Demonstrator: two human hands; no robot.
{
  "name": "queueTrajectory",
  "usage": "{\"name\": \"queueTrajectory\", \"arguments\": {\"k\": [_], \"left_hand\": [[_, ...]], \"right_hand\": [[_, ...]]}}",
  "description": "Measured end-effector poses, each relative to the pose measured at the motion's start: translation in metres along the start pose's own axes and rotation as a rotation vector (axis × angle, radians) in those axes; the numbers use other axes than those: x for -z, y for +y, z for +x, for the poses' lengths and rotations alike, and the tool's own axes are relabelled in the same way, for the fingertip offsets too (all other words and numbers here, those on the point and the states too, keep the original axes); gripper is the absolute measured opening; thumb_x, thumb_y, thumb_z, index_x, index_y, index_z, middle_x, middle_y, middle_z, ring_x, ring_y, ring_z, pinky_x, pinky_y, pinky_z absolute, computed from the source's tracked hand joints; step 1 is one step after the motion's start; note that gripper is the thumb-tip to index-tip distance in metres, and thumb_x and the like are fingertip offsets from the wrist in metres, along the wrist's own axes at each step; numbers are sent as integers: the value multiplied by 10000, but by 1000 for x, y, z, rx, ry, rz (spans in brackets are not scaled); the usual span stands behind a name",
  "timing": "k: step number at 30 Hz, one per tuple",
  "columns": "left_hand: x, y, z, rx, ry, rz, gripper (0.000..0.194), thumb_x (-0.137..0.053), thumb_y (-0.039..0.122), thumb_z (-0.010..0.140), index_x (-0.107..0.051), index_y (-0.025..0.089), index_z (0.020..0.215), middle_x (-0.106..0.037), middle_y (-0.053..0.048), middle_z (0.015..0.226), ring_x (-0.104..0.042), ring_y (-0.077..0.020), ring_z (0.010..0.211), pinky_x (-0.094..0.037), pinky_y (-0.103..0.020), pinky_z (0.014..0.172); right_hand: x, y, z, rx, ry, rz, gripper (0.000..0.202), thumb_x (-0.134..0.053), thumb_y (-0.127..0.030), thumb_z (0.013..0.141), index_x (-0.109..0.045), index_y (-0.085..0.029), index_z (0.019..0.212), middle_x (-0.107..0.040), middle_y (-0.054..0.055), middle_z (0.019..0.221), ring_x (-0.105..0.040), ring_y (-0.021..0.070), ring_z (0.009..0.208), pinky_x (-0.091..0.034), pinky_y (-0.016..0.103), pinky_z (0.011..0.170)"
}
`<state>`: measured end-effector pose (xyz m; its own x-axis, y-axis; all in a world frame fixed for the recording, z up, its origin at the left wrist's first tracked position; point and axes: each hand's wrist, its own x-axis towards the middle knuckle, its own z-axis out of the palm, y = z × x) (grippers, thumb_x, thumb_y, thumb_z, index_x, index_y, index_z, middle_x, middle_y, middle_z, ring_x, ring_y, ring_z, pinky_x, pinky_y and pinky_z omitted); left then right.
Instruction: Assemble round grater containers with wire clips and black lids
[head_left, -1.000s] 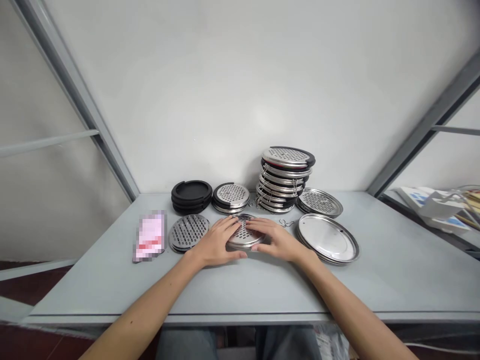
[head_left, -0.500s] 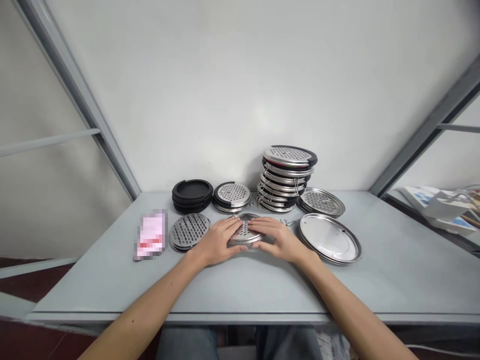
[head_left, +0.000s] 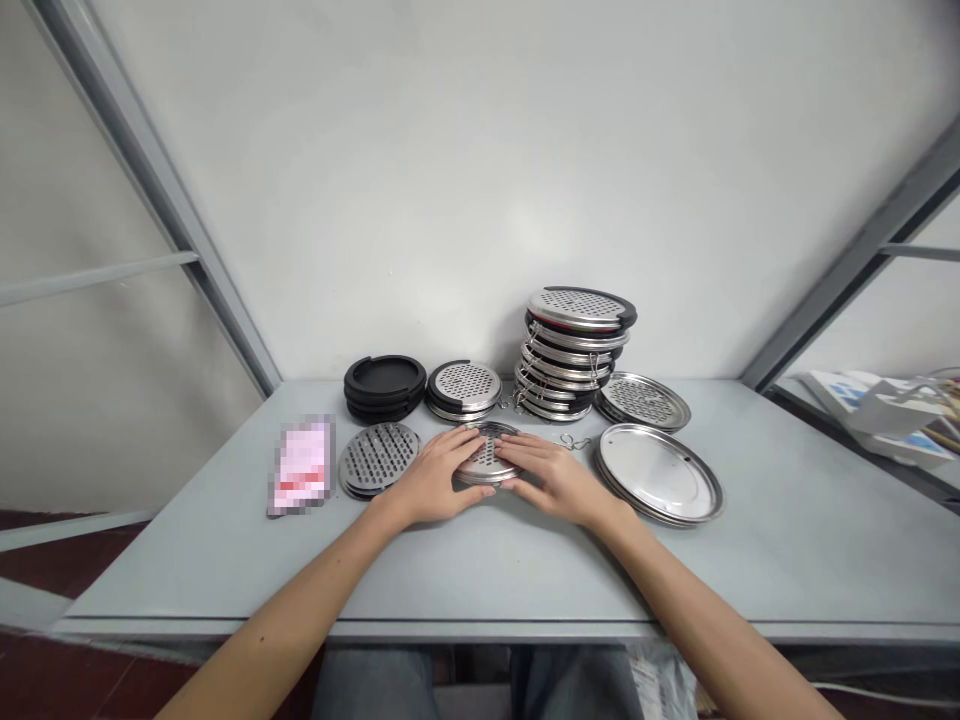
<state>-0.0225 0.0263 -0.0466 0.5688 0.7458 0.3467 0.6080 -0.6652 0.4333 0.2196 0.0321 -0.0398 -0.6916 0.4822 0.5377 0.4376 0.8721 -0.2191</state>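
Between my hands, on the table, lies a round perforated metal disc (head_left: 487, 455) with a raised, shiny rim. My left hand (head_left: 439, 475) rests over its left side, fingers on top and thumb along the front edge. From the right, my right hand (head_left: 551, 475) holds it the same way, fingertips on the holed face. The thumbs point towards each other, a little apart. Close to my left hand is a low stack of slotted metal discs (head_left: 379, 455). Beyond my right hand sit stacked plain metal plates (head_left: 660, 472), with loose wire clips (head_left: 575, 442) beside them.
Black round rings (head_left: 385, 390) are stacked at the back left, next to black-rimmed perforated discs (head_left: 466, 385). A tall pile of rimmed discs with wire clips (head_left: 576, 350) stands near the wall. Larger perforated plates (head_left: 645, 402) lie right of it. A blurred pink packet (head_left: 302, 465) lies left.
Both hands stay on the perforated disc, with only a slight shift of the fingers. The view has moved slightly; the stacks stand where they were.
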Motion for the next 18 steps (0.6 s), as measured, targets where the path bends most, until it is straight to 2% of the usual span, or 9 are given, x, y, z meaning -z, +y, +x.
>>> {"name": "queueTrajectory", "arguments": {"k": [5, 8, 12, 18], "left_hand": [[1, 2, 1, -1, 16, 7, 673, -623, 531, 824, -466, 201, 1389, -456, -112, 1453, -375, -306, 1369, -329, -518, 1124], [3, 6, 3, -17, 104, -48, 589, -656, 484, 815, -540, 198, 1317, -523, -120, 1390, -458, -290, 1306, -371, -495, 1102], [6, 8, 4, -53, 188, -115, 415, -593, 398, 885, -595, 194, 1247, -614, -112, 1280, -566, -241, 1194, -458, -431, 1032], [1, 8, 3, -100, 213, 3, 405, -600, 421, 883, -622, 203, 1223, -645, -102, 1245, -588, -252, 1169, -469, -457, 1007]], "right_hand": [[0, -1, 0, -1, -28, 0, 400, -539, -336, 926, -562, -165, 1288, -631, 133, 1263, -575, 261, 1200, -431, 475, 1066], [3, 2, -2, -77, -6, 38, 393, -527, -325, 932, -554, -178, 1295, -629, 125, 1266, -575, 256, 1196, -452, 458, 1040], [9, 6, -6, -166, 51, 91, 386, -532, -320, 922, -558, -190, 1284, -633, 122, 1255, -584, 254, 1173, -481, 446, 992], [6, 0, -3, -98, 94, 89, 416, -600, -342, 870, -582, -191, 1257, -630, 129, 1257, -555, 273, 1207, -456, 481, 1013]]}}
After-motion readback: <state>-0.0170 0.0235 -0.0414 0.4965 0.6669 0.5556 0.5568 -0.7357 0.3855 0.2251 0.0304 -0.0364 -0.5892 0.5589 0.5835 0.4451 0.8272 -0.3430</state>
